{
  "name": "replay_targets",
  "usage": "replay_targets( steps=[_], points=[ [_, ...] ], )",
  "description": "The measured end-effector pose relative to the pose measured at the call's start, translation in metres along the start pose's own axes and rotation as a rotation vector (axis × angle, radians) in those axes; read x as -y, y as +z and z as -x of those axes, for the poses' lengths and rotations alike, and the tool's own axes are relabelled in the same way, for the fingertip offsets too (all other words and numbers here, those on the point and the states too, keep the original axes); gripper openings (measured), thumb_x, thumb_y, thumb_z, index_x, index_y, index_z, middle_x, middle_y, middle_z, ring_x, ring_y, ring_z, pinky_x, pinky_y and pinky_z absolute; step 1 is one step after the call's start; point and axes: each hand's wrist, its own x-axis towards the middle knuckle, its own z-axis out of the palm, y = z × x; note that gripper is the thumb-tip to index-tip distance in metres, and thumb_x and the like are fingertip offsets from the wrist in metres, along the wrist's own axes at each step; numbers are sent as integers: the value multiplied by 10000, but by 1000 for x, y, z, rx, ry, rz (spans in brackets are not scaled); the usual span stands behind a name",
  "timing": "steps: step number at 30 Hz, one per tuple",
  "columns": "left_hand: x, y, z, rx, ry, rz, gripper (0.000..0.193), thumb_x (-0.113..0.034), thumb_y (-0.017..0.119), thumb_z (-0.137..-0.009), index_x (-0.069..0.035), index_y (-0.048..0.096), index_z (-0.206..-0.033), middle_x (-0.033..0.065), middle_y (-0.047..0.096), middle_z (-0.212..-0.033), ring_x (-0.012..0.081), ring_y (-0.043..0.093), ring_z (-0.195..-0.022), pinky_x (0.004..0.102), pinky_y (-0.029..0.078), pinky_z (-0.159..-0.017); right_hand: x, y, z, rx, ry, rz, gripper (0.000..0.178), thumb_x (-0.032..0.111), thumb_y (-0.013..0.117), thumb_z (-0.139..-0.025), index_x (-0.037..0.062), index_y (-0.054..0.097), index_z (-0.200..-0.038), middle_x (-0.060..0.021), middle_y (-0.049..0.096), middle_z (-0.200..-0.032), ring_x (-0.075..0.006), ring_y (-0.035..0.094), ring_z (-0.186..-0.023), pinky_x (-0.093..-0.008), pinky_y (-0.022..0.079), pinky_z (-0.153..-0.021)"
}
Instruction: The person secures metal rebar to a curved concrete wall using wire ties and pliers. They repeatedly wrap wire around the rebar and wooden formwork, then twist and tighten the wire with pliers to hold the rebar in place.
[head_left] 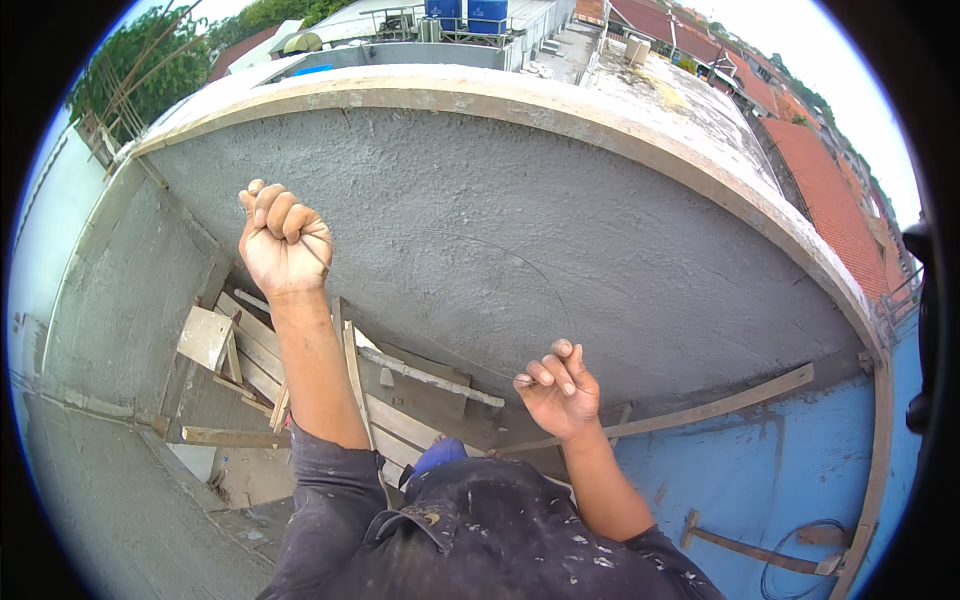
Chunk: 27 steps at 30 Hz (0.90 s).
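Note:
My left hand (286,236) is raised in front of the grey plastered wall (440,190), fingers curled tightly into the palm. Anything inside that grip is hidden. Lower and to the right, my right hand (562,390) is closed, thumb and fingertips pressed together. A thin dark wire-like strand (545,278) bows across the plaster and reaches down to the right fingertips. Toward the left hand it fades, so I cannot tell where that end lies. The plaster looks damp and rough, with curved marks in it.
A pale wooden batten (430,98) edges the wall top. Planks (405,420) and a wooden box (206,338) lie below left. A long timber strip (700,410) slants before the blue wall (740,470), where a coiled cable (775,570) hangs. A blue cap (440,455) shows below me.

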Motion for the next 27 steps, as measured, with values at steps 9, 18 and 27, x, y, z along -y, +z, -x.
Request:
replay_targets(
  steps=[9, 18, 27],
  points=[
    [-76, -40, -28, -300, 128, -75, 266, -174, 491, -1095, -43, 545, -870, -14, 436, -625, 80, 264, -459, 258, 212, -424, -32, 44, 28, 23, 513, 865, 543, 504, 421, -1118, 79, 718, -956, -145, 635, -1296, -277, 538, -1300, -454, 406, -1128],
    [-112, -109, -43, -606, 198, -110, 309, -164, 439, -1092, -118, 502, -793, -44, 429, -591, 63, 265, -421, 245, 199, -367, -49, 32, -6, -39, 583, 699, 378, 404, 524, -1103, 85, 648, -942, -101, 642, -814, -249, 607, -826, -394, 471, -720],
    [-172, -202, -45, -734, 292, 168, 250, -115, 456, -1071, -104, 518, -830, -37, 432, -613, 63, 250, -429, 236, 192, -375, -105, 18, -80, -230, 787, 193, 295, 302, 561, -1087, 73, 736, -1025, -167, 763, -958, -267, 662, -828, -362, 498, -744]
  ],
)
